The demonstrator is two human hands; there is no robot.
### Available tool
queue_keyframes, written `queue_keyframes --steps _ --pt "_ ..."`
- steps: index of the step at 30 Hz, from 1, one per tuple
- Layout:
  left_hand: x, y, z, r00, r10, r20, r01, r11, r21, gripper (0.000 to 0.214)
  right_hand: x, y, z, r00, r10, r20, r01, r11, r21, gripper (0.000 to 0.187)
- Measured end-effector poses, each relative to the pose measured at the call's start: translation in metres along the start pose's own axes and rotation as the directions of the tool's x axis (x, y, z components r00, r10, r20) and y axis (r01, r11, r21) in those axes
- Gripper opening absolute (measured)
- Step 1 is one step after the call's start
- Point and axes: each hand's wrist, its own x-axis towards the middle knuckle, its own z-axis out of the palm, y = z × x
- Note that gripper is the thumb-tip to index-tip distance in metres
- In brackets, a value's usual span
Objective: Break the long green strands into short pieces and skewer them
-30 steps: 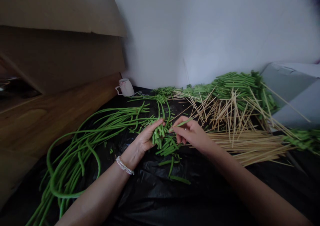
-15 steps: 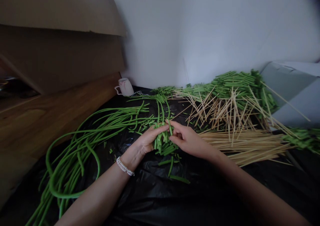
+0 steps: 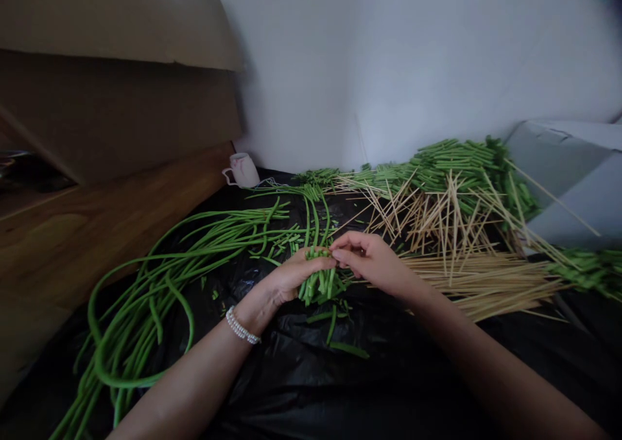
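My left hand (image 3: 294,273), with a beaded bracelet (image 3: 243,325) at the wrist, is closed on a bunch of cut green bean pieces (image 3: 318,286). Its thumb lies across them near their upper ends. At the right edge of the bunch, the fingertips of my right hand (image 3: 367,258) are pinched together, touching or nearly touching the bean ends. What sits in that pinch, if anything, is too small to make out. Loose cut pieces (image 3: 332,323) lie just below on black plastic sheeting (image 3: 296,375).
Long uncut beans (image 3: 100,346) curl across the left side. Wooden skewers (image 3: 486,281) lie in a pile at right, with skewered beans (image 3: 454,158) stacked behind against the wall. A mug (image 3: 244,170), a cardboard box (image 3: 121,103) and a pale box (image 3: 568,168) stand around.
My right hand has moved slightly, its fingertips now pinched at the bunch's upper right edge. A bean piece formerly at those fingers now lies along the bunch, and my left thumb has come down across it.
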Motion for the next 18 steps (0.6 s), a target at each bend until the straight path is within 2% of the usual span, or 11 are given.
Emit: queue_keyframes --steps 4,7,12,15,18 --pt "0.003 -0.005 0.003 0.992 0.051 -0.113 -0.055 0.998 -0.032 0.022 0.001 0.005 0.004 0.987 -0.091 -0.130 0.073 0.988 -0.135 0.006" --pt "0.007 -0.006 0.001 0.982 0.048 -0.183 -0.075 0.988 -0.138 0.020 -0.002 0.005 0.011 0.970 -0.149 -0.190 0.099 0.962 -0.253 0.006" --pt "0.010 0.008 -0.008 0.972 -0.034 -0.231 -0.050 0.937 -0.347 0.012 -0.005 0.004 0.017 0.964 -0.222 -0.146 0.159 0.921 -0.355 0.011" --pt "0.008 0.015 -0.010 0.971 0.022 -0.240 -0.110 0.927 -0.359 0.010 -0.002 0.008 0.012 0.963 -0.212 -0.167 0.139 0.920 -0.365 0.010" --pt "0.005 0.014 -0.006 0.972 0.112 -0.208 -0.167 0.948 -0.271 0.016 0.001 0.012 0.003 0.951 -0.197 -0.238 0.102 0.928 -0.359 0.009"
